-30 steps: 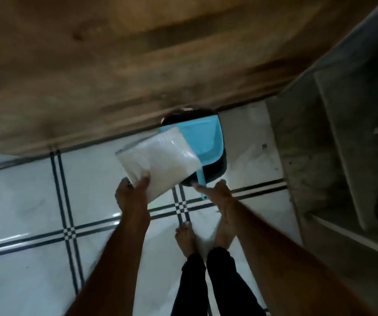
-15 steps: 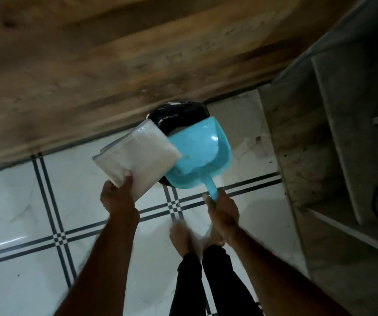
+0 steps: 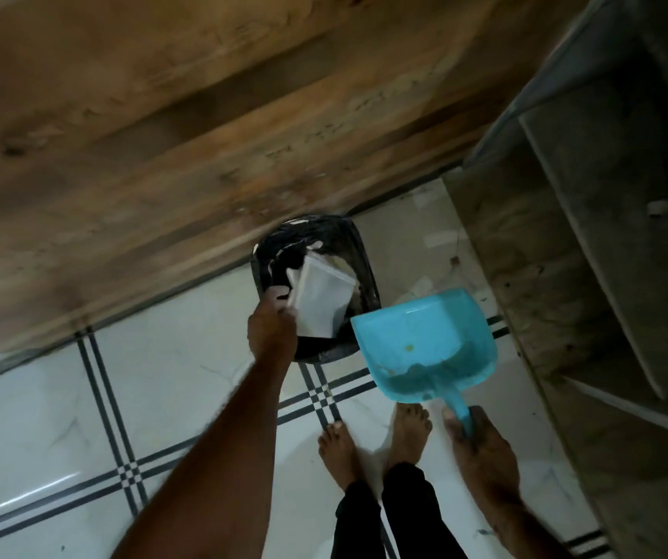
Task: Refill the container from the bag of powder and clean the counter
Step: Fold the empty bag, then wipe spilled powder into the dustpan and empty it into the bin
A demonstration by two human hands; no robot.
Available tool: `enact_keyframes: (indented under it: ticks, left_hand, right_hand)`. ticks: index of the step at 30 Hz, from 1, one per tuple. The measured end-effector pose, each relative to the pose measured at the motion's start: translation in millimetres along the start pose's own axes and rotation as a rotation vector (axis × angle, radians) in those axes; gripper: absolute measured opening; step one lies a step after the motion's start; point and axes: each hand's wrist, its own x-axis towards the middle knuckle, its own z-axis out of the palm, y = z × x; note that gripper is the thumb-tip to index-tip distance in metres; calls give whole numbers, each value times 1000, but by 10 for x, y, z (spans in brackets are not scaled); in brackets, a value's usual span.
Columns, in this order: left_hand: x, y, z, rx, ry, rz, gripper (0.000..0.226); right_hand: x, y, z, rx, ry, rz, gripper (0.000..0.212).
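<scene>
white floor tiles (image 3: 42,417) with dark lines beside a brown wooden panel (image 3: 203,135); one black bin (image 3: 312,227), one white plastic bag (image 3: 322,302) pinched over it by left hand (image 3: 271,330), one turquoise plastic dustpan (image 3: 417,332) gripped by right hand (image 3: 481,449).

1. We see the dustpan (image 3: 425,340) as smooth turquoise plastic, slightly glossy, with dusty smears near the handle.
2. The bag (image 3: 320,300) looks thin, white, matt; we can't tell plastic from paper.
3. The bin liner (image 3: 312,236) is black plastic film, crinkled and shiny.
4. The floor tiles (image 3: 163,377) are glossy, white, marble-veined.
5. The panel (image 3: 203,135) looks like matt, grainy wood.
6. The shelving (image 3: 525,256) looks like rough, mottled stone, matt.
</scene>
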Motion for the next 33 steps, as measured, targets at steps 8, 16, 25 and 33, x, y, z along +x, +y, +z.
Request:
enact_keyframes:
  ticks: [8,16,25,33]
  left_hand:
    - [-881,683,-630,195,-103,189,46]
    - [-2604,1529,-1155,442,-249,592,60]
    - [-4159,2503,-833,325,-345,964,63]
    - [-4720,3317,-345,371,-292,1264,60]
  right_hand:
    - [-657,18,-569,326,-96,82,73]
    - [-1897,-113,-1897,528,-81,125,60]
    - [-2742,120,-2907,738,56,291,45]
    - [-2744,308,-3398,793,136,286,33]
